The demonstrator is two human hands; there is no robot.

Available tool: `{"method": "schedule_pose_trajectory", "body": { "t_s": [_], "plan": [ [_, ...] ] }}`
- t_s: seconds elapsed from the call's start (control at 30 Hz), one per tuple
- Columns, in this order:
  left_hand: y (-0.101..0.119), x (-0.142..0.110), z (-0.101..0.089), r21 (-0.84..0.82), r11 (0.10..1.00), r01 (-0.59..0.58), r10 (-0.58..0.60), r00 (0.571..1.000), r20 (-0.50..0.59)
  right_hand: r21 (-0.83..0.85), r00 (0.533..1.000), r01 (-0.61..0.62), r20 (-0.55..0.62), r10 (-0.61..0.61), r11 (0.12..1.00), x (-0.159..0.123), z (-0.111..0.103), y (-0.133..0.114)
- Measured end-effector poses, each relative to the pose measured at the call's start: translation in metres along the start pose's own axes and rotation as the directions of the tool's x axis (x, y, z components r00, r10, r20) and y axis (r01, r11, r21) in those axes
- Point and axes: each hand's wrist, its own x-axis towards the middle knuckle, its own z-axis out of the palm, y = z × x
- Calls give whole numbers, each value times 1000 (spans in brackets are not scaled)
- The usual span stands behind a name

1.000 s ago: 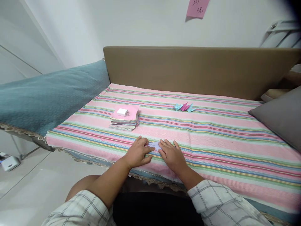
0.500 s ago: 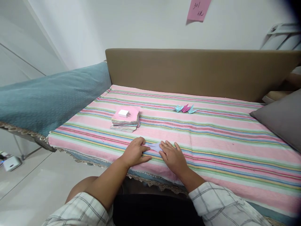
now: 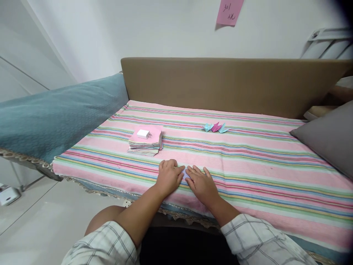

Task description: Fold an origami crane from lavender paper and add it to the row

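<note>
A small folded piece of lilac paper (image 3: 185,174) lies on the striped cloth between my hands, mostly covered by them. My left hand (image 3: 168,176) rests over its left part, fingers curled, with the forefinger and thumb closed at the paper. Lying flat over the right part is my right hand (image 3: 202,185), its fingers outstretched and somewhat apart, pressing the paper to the cloth. Farther back on the cloth are folded paper cranes, two light blue ones (image 3: 223,129) and a magenta one (image 3: 216,127) between them.
A stack of square paper (image 3: 145,145) sits to the left, with a white plug adapter (image 3: 143,134) on top. Pink striped cloth (image 3: 259,173) covers the seat. Behind it rises a brown backrest (image 3: 215,84); a grey cushion (image 3: 331,136) is at the right, a blue-covered armrest (image 3: 66,114) at the left.
My left hand has slid right along the lilac paper, closer to my right hand, and now hides more of it. The right hand stays almost in place.
</note>
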Motion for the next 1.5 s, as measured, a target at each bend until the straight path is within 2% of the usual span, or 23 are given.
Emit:
{"method": "schedule_pose_trajectory", "body": {
  "t_s": [0.13, 0.37, 0.87, 1.17, 1.5],
  "plan": [
    [6, 2, 6, 36, 999, 8, -9, 1000, 16, 18, 999, -15, -28, 15, 1000, 0, 2, 1],
    [0, 3, 5, -9, 999, 40, -39, 999, 33, 4, 997, -10, -81, 10, 1000, -1, 5, 2],
    [-23, 0, -9, -60, 985, 160, -155, 984, 84, 3, 999, -16, -43, 16, 1000, -1, 0, -1],
    [-24, 1, -11, -130, 961, 242, -231, 968, 94, 20, 999, -13, -46, 14, 1000, -2, 2, 0],
    [-27, 2, -13, -175, 953, 246, -237, 969, 75, 17, 1000, -23, -16, 23, 1000, -1, -1, -2]
  ]
}}
